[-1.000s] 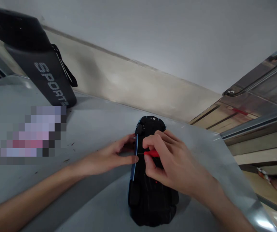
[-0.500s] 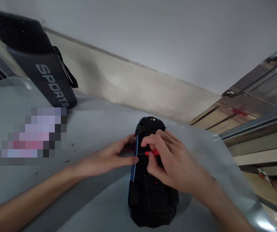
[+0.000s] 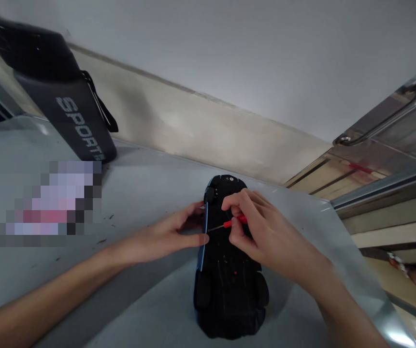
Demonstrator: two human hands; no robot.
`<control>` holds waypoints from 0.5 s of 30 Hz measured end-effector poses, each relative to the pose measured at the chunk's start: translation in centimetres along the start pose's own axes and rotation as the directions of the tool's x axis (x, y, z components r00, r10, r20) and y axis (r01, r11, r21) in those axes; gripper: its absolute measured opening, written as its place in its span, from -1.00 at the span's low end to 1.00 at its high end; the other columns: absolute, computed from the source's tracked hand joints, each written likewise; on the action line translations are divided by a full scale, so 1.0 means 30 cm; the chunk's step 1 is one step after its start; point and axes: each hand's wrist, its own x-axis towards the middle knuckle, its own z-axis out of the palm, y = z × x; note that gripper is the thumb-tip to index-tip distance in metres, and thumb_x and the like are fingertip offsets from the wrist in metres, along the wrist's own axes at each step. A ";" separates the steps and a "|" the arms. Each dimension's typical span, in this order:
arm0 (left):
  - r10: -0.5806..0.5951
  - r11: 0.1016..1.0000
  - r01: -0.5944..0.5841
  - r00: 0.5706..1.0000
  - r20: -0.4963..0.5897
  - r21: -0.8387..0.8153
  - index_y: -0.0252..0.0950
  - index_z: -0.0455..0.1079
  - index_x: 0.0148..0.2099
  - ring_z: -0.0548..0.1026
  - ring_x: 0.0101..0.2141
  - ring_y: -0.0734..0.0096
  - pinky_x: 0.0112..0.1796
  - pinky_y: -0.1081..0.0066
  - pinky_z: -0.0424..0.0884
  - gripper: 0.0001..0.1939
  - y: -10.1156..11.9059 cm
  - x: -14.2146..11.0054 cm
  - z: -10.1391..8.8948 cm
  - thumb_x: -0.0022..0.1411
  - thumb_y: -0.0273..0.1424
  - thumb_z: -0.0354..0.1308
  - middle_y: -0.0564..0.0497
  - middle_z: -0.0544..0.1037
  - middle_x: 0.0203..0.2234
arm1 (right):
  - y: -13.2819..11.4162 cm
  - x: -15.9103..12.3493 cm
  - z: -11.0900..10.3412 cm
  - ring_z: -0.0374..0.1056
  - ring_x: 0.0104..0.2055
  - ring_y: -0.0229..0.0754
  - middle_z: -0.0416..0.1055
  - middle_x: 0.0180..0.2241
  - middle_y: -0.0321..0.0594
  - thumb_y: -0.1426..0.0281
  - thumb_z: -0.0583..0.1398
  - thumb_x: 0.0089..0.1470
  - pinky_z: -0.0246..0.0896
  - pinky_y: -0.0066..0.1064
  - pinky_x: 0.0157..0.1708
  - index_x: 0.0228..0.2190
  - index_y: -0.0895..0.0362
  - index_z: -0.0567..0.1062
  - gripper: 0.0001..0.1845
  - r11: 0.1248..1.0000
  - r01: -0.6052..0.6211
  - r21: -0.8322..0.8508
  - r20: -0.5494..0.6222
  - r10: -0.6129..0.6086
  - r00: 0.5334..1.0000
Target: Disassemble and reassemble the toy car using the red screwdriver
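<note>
A toy car [image 3: 225, 295] lies upside down on the grey table, its black underside facing up and a blue edge showing along its left side. My left hand [image 3: 186, 229] grips that left side, thumb on the edge and fingers partly hidden beyond it. Between the thumb and fingers of my right hand [image 3: 254, 224] is a small screwdriver [image 3: 228, 224] with a red handle. Its thin shaft points left, and the tip meets the underside near the car's left edge, by my left thumb. Part of the handle is hidden inside my right hand.
A dark sports bottle [image 3: 66, 101] with a strap stands at the back left. In front of it lies a flat, blurred-out object [image 3: 55, 198]. Behind the table [image 3: 135, 299] rises a wall [image 3: 208, 125]. A metal handle [image 3: 389, 116] is at the right.
My right hand has shifted slightly right, and the screwdriver now tilts more, its handle end farther up and right. More of the shaft shows. My left hand and the car stay almost in place.
</note>
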 end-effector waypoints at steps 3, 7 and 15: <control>0.012 1.000 -0.012 1.000 0.000 0.018 -0.06 0.27 0.43 0.37 0.34 -0.01 0.31 0.02 0.31 -0.40 -0.007 0.001 -0.003 0.43 -0.25 0.30 -0.05 0.39 0.39 | 0.002 -0.001 0.002 0.41 -0.15 -0.08 0.50 -0.23 -0.15 0.55 0.05 0.34 0.33 -0.22 -0.09 -0.10 0.11 0.32 -0.84 1.000 0.007 -0.003 -0.009 -0.007 1.000; 0.013 0.999 -0.012 1.000 -0.006 0.032 -0.07 0.28 0.42 0.40 0.31 0.03 0.31 -0.01 0.31 -0.40 -0.005 0.003 -0.003 0.42 -0.25 0.31 -0.09 0.39 0.38 | 0.009 -0.001 0.007 0.44 -0.20 -0.13 0.51 -0.27 -0.24 0.44 0.05 0.46 0.31 -0.27 -0.15 -0.13 0.06 0.32 -0.93 0.997 -0.065 0.046 -0.017 0.066 0.998; -0.010 1.000 0.010 1.000 -0.015 0.012 -0.05 0.24 0.45 0.40 0.32 0.05 0.31 0.01 0.31 -0.35 -0.003 -0.001 0.000 0.41 -0.22 0.33 -0.10 0.39 0.38 | 0.049 0.003 -0.005 0.42 -0.31 -0.31 0.43 -0.31 -0.43 0.38 0.11 0.45 0.28 -0.47 -0.32 -0.05 -0.05 0.32 -0.91 0.884 -0.289 0.367 0.168 0.242 0.956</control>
